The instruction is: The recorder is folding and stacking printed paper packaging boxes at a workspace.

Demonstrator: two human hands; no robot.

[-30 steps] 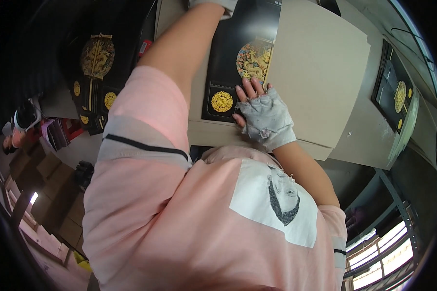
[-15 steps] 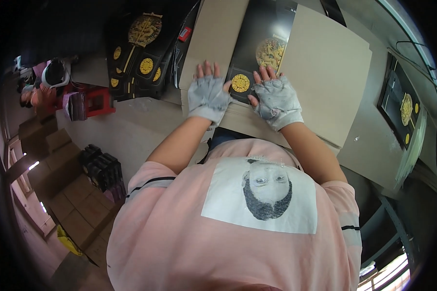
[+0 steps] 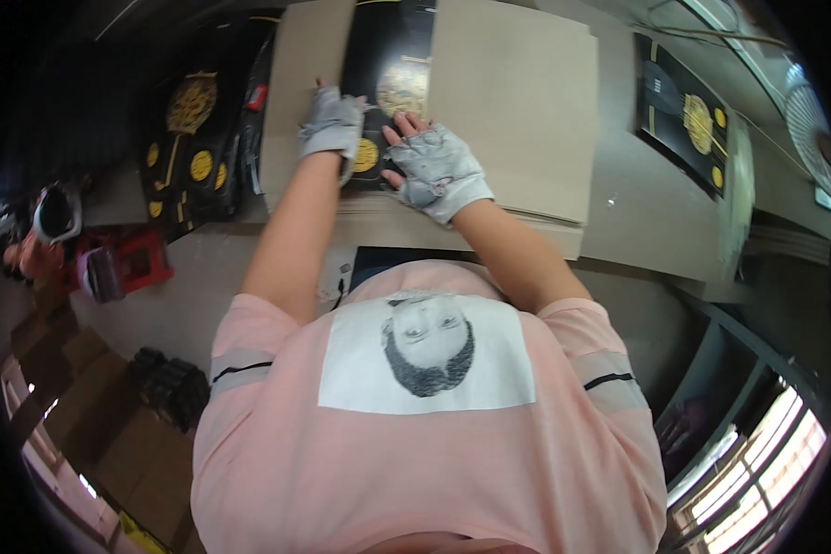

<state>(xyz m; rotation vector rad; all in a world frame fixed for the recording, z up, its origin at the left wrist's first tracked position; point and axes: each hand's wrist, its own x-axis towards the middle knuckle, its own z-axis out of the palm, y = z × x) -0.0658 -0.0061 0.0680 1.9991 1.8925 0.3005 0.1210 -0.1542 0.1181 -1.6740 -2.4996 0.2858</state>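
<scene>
Bright window (image 3: 764, 469) is glowing on your right, beside a grey frame (image 3: 752, 342); fan (image 3: 809, 125) is showing farther forward. On your left, red stool (image 3: 148, 257) is standing on grey floor (image 3: 214, 295).

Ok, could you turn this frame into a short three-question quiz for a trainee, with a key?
1. Multiple choice: what covers the right hand?
A) nothing at all
B) a grey fingerless glove
C) a full black glove

2. True or false: beige board shows on both the left and the right of the black sheet.

3. Short answer: which hand is at the black sheet's left edge?

Key:
1. B; the bare fingers show beyond it.
2. True.
3. The left hand.
</scene>
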